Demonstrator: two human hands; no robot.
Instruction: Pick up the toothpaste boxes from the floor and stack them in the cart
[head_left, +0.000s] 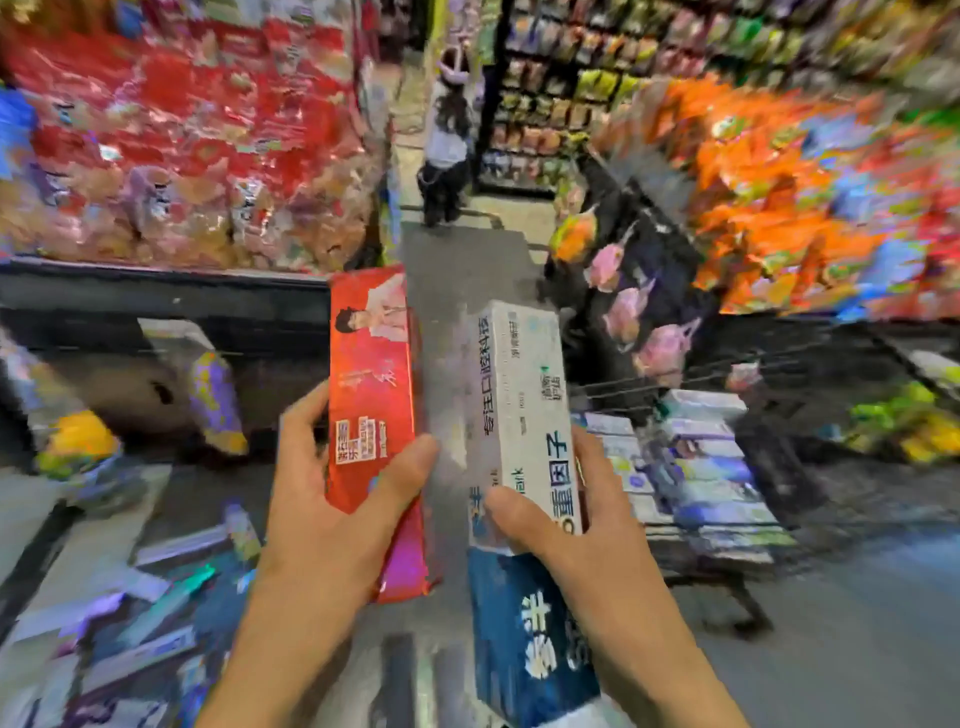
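My left hand (332, 499) grips a long red toothpaste box (371, 395), thumb across its front. In my right hand (571, 525) is a white and blue toothpaste box (519, 415), held upright with fingers curled round its lower part. Both boxes are raised in front of me, side by side and a little apart. The wire cart (691, 525) stands to the right, holding several stacked toothpaste boxes (696, 467). More toothpaste boxes (156, 613) lie scattered on the floor at the lower left, blurred.
Shelves of red snack bags (182, 130) rise on the left, and orange bags (779, 182) fill the right. A person (447, 150) stands further down the aisle. Pink hanging packs (623, 306) sit beside the cart. Grey floor (857, 649) lies to the lower right.
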